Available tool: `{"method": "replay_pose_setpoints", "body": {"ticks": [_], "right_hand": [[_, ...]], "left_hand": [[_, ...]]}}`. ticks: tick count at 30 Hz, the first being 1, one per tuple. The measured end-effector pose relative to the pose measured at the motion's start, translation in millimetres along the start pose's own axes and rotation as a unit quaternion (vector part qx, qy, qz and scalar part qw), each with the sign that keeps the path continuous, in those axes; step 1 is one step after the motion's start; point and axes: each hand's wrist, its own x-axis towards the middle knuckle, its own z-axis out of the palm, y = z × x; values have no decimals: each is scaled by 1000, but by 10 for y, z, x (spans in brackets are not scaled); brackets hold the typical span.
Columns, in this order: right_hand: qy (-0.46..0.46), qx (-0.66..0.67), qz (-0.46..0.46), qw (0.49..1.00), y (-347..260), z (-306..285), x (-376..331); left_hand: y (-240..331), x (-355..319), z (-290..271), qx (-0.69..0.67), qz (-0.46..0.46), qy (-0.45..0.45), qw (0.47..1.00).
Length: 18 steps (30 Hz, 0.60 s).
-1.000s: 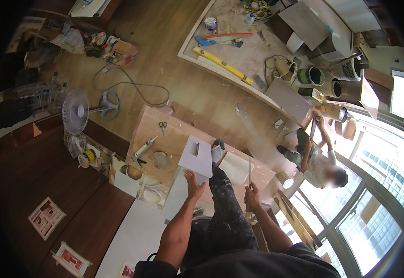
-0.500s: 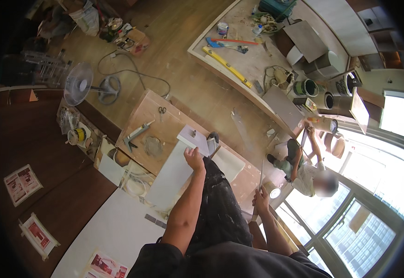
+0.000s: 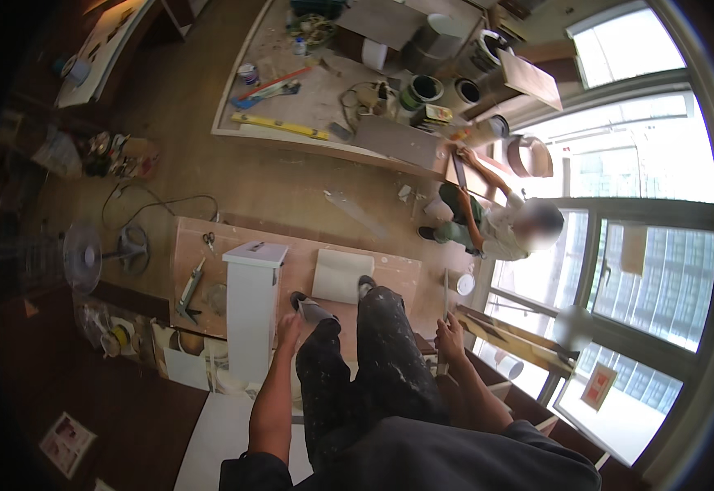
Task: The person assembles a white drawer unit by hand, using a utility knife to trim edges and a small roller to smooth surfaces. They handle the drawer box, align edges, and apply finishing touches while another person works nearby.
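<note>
My left hand (image 3: 289,330) is closed beside the tall white box-like panel unit (image 3: 250,319), and a putty knife's pale wedge-shaped blade (image 3: 316,312) sticks out from it over my shoe. The fingers hide its handle. On the right, my right hand (image 3: 449,337) is wrapped round a long, thin, straight tool (image 3: 445,288). It points away from me and is seen nearly edge-on, so its kind is unclear. Beyond my feet a pale sheet (image 3: 342,276) lies on the brownish work board (image 3: 406,282). A caulking gun (image 3: 192,295) and scissors (image 3: 209,240) rest at the board's left.
A co-worker (image 3: 500,225) bends over the far bench (image 3: 357,168), holding a dark strip. That bench carries a yellow spirit level (image 3: 279,126), buckets (image 3: 421,92) and panels. At left stands a fan (image 3: 83,258) with a cable. Windows and wooden boards (image 3: 521,344) flank my right.
My view has swung to the right. My left hand has come off the top of the white unit and is lower beside it. The right hand still grips its thin tool.
</note>
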Motion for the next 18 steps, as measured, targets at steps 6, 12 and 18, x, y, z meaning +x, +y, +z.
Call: {"method": "replay_pose_setpoints", "body": {"ticks": [6,12,18], "right_hand": [[19,-29,38,999,251,-326,265],[-29,-111,26,993,555,-625,818],[-71,-122,54,989,455,-911,1225]], "left_hand": [[-666,-695,72,268,18,9,963],[-452,-1395,709,168,-225,-140,950],[-673,-1104,1304,310,-218,-58,924]]}}
